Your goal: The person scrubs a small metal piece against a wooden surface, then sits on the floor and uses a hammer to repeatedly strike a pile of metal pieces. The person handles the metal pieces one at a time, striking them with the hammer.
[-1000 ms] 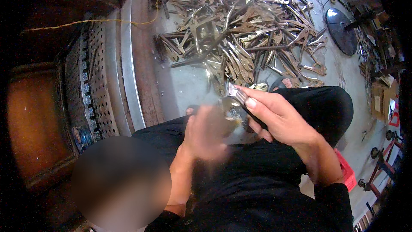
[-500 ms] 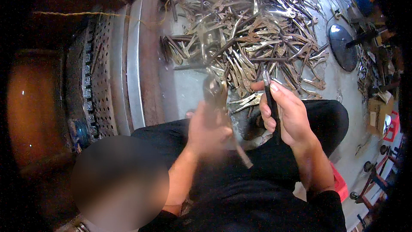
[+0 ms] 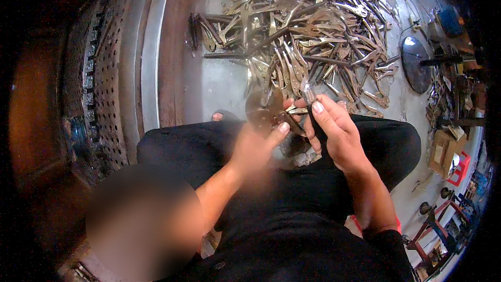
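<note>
A dark, slim hand tool (image 3: 309,94) with a silver metal end is gripped in my right hand (image 3: 338,133), its tip pointing up and away from me. My left hand (image 3: 258,143) is closed around metal pliers (image 3: 293,122), thumb on top; a blur hides much of them. Both hands are close together above my lap, the pliers just left of the tool. Beyond them, a large heap of metal locking pliers (image 3: 292,68) and loose plier parts covers the grey floor (image 3: 222,81).
On the left runs a metal frame edge (image 3: 150,73) beside a perforated metal panel (image 3: 112,99). At the right are a round black base (image 3: 416,65), a cardboard box (image 3: 444,149), a red plastic item (image 3: 459,169) and a wheeled frame (image 3: 436,230). My black-clad legs (image 3: 182,149) flank the hands.
My hands have come closer together. The pliers in my left hand have turned, and their long arm no longer hangs toward me. My right hand and its tool have shifted slightly left.
</note>
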Demonstrator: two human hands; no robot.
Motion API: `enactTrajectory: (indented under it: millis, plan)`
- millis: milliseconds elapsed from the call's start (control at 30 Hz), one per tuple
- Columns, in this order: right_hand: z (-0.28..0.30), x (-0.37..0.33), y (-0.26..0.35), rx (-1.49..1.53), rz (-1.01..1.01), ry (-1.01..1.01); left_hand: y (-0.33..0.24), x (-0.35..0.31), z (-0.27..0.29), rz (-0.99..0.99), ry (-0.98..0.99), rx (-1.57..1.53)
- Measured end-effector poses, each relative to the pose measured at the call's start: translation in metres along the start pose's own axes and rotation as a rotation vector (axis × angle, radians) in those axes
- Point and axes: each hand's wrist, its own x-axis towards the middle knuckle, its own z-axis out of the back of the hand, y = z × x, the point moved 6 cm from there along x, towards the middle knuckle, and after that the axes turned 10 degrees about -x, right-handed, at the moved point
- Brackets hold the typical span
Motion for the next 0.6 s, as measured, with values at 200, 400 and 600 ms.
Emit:
enactTrajectory:
  millis: [200, 400, 600]
  plan:
    - [-0.003, 0.001, -0.008, -0.018, 0.003, -0.014, -0.003, -0.008, -0.009, 0.156, 0.117, -0.536]
    - [-0.004, 0.004, -0.007, -0.01, 0.003, 0.009, 0.0, -0.011, -0.002, 0.117, 0.177, -0.505]
    - [-0.012, 0.0, -0.009, -0.304, 0.159, -0.005, -0.008, -0.011, -0.002, -0.073, 0.065, 0.006]
